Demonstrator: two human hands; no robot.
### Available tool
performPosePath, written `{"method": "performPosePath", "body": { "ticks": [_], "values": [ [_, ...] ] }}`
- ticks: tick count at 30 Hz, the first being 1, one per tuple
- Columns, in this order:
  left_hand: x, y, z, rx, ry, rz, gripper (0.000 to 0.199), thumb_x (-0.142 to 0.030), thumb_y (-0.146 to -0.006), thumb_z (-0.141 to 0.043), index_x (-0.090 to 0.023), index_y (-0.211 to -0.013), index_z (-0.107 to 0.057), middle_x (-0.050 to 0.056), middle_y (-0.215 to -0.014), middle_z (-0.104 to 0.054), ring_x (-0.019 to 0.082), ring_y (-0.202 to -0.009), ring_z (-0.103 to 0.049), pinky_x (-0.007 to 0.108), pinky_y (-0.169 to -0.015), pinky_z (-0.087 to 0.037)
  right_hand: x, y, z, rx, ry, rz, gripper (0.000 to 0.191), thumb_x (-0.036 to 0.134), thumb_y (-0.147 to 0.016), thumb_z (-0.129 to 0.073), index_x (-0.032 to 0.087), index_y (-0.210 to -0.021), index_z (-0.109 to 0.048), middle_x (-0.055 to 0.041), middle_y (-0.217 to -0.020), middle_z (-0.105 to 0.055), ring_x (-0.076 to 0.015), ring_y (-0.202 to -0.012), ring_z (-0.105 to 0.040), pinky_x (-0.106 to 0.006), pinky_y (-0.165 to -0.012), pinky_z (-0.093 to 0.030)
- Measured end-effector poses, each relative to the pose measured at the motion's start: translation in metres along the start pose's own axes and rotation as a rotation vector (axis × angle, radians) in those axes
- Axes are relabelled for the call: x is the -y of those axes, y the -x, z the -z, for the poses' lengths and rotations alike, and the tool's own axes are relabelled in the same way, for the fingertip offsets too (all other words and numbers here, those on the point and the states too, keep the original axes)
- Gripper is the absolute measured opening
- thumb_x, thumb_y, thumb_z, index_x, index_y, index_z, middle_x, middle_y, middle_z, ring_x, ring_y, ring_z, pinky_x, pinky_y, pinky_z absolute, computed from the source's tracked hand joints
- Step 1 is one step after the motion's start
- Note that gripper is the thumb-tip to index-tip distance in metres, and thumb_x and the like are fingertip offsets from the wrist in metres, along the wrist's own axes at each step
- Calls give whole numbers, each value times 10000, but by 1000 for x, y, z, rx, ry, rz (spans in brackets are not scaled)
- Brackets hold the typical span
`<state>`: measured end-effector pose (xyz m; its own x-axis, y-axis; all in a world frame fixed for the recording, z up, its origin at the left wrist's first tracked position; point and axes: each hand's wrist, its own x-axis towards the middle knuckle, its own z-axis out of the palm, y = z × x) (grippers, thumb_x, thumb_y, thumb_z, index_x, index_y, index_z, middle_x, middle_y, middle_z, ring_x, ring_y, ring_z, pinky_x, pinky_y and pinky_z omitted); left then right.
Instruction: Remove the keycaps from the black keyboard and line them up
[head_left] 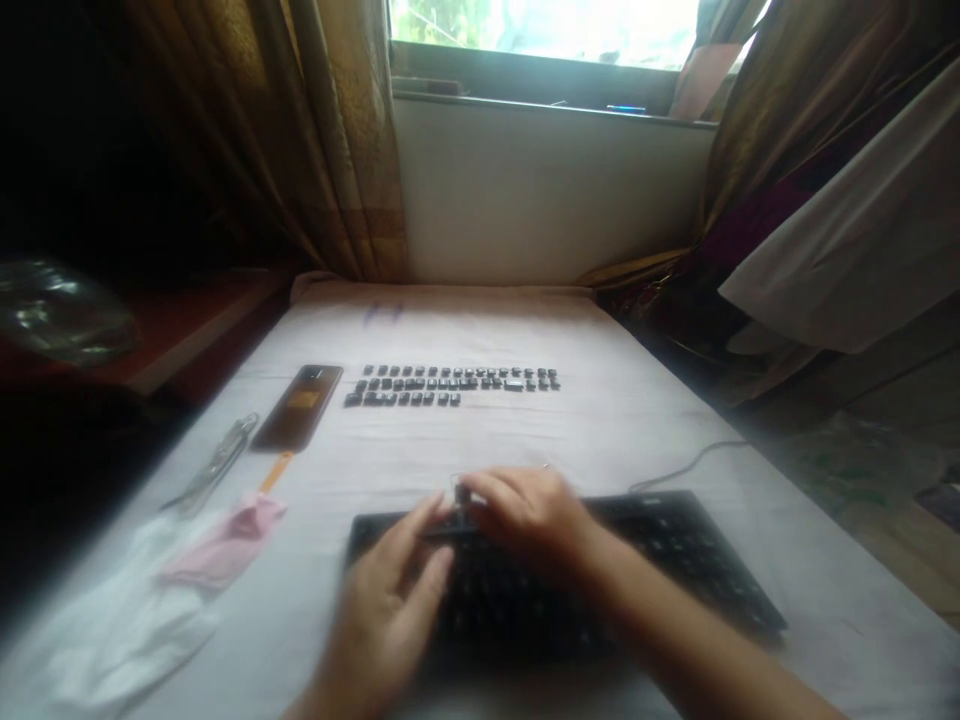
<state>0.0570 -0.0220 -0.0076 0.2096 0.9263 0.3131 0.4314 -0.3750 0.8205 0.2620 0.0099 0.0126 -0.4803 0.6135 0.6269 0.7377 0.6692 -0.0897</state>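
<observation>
A black computer keyboard [697, 560] lies on the cloth-covered surface before me, partly hidden under my hands and arms. My right hand [532, 510] is above its far edge, thumb and fingers pinched on a small dark keycap [460, 493]. A thin pale outline shows beside the keycap, too blurred to name. Just left of it is my left hand [397, 590], its thumb and index finger apart. The left fingertips come close to the keycap; whether they touch it I cannot tell. Beyond the keyboard, several loose keycaps [450, 384] lie in three rows.
A brown smartphone [298, 408] lies left of the keycap rows. Nearer me are a pair of glasses or similar thin item [221, 462], an orange strip [276, 470], a pink cloth [229, 545] and a white cloth [112, 620]. A cable [686, 468] runs right.
</observation>
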Motion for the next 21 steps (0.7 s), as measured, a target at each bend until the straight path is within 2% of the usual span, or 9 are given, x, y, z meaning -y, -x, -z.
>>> {"method": "performPosePath", "body": {
  "ticks": [1, 3, 5, 6, 9, 14, 21],
  "values": [
    [2, -1, 1, -49, -31, -17, 377, -292, -883, -584, -228, -1253, -621, 54, -1096, -753, 172, -830, -737, 262, -771, -605, -11, -4, -3, 43, -1, -51, 195, 244, -962, -513, 151, -986, -683, -66, -834, -769, -150, -672, -702, -241, -602, -554],
    [6, -4, 6, -143, -104, -52, 351, -289, -890, -582, -232, -1234, -616, 48, -1070, -758, 158, -785, -732, 242, -733, -605, -38, -14, -11, 181, 7, -261, 189, 246, -942, -564, 168, -1059, -690, -64, -919, -773, -159, -777, -719, -250, -704, -558],
    [13, -8, 12, -221, -180, -90, 298, -293, -898, -573, -232, -1185, -631, 52, -1062, -756, 164, -801, -729, 256, -759, -600, -64, -25, -20, 350, 75, -489, 206, 238, -937, -577, 200, -1097, -701, -61, -1033, -764, -173, -906, -716, -262, -813, -536],
    [18, -11, 16, -249, -212, -104, 280, -297, -902, -567, -229, -1165, -637, 58, -1067, -753, 171, -818, -728, 269, -778, -597, -75, -30, -25, 377, 94, -529, 218, 242, -943, -567, 206, -1105, -708, -63, -1043, -762, -184, -919, -714, -274, -822, -532],
    [34, -21, 27, -301, -268, -64, 273, -321, -908, -552, -220, -1148, -637, 74, -1110, -736, 179, -835, -722, 269, -739, -595, -98, -41, -42, 422, 129, -589, 217, 252, -928, -585, 216, -1083, -733, -76, -1072, -753, -217, -928, -711, -304, -815, -531],
    [60, -33, 33, -360, -254, 53, 316, -395, -901, -529, -209, -1129, -647, 83, -1106, -735, 193, -834, -725, 285, -719, -595, -107, -49, -61, 468, 147, -622, 254, 298, -930, -580, 228, -1124, -727, -75, -1128, -733, -225, -989, -689, -295, -853, -509],
    [73, -35, 27, -298, -211, 166, 366, -438, -870, -522, -202, -1116, -656, 97, -1082, -746, 207, -832, -734, 287, -692, -601, -112, -53, -67, 518, 153, -615, 258, 314, -934, -560, 245, -1114, -731, -69, -1124, -722, -222, -978, -681, -287, -845, -497]
  ]
}}
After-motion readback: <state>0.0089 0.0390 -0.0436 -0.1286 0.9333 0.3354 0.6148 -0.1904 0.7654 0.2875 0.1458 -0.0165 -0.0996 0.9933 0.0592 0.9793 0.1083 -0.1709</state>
